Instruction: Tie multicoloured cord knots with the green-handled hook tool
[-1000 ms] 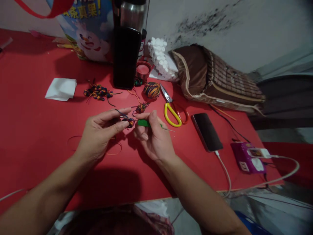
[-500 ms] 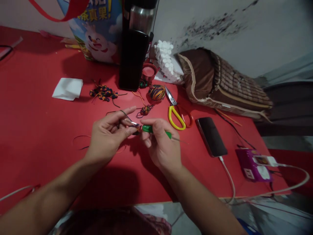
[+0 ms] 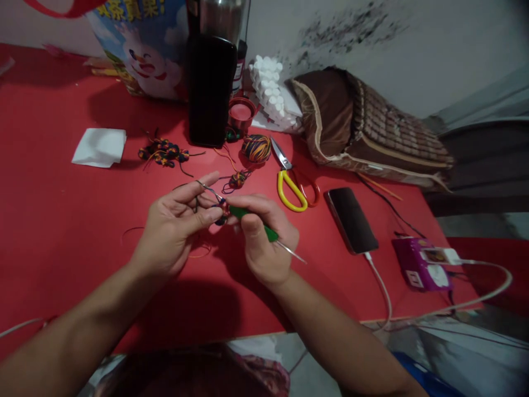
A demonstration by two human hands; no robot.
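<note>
Over the red table (image 3: 61,220), my left hand (image 3: 171,229) pinches a small knot of multicoloured cord (image 3: 222,212) between thumb and forefinger, with loose cord ends trailing up from it. My right hand (image 3: 262,240) is closed round a green-handled hook tool (image 3: 264,231). The tool's front end meets the knot, and a thin metal tip sticks out behind my fingers to the right. The two hands almost touch at the knot.
Behind my hands lie another small knot (image 3: 238,179), a pile of knotted cords (image 3: 164,153), a cord ball (image 3: 256,148), yellow scissors (image 3: 289,184) and a white paper (image 3: 99,146). A phone (image 3: 351,219) on a cable lies right, with a purple box (image 3: 419,264). A black bottle (image 3: 210,88) and a brown cushion (image 3: 363,132) stand at the back.
My right hand has turned, so the green tool now slants down to the right with its metal tip lower. The view has shifted slightly. My left hand keeps its pinch on the knot.
</note>
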